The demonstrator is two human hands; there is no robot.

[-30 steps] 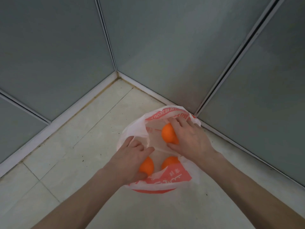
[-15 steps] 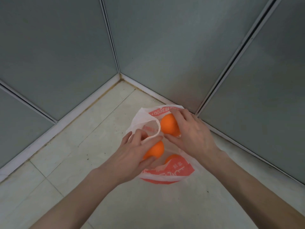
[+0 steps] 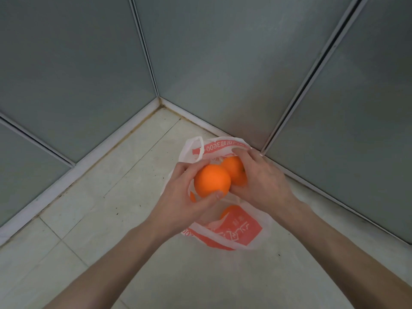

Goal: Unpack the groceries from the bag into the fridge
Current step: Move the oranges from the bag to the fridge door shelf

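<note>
While both hands hover above the bag [image 3: 236, 233], left hand [image 3: 185, 197] grasps one orange [image 3: 211, 182], right hand [image 3: 263, 184] grasps another orange [image 3: 234, 169], fruits touching; fridge out of view.

Round orange fruit [image 3: 234, 171] in the right hand [image 3: 264, 182]: far side covered by fingers and palm, near side overlapped by the round orange fruit [image 3: 211, 183] in the left hand [image 3: 180, 200]. Third orange fruit [image 3: 227, 211] mostly veiled inside the white-and-red plastic bag [image 3: 242, 234]. Orange sliver [image 3: 192, 197] by the left palm: too little showing to identify. Bag's red print partly creased, unreadable. Both forearms cut off at the bottom edge.
</note>
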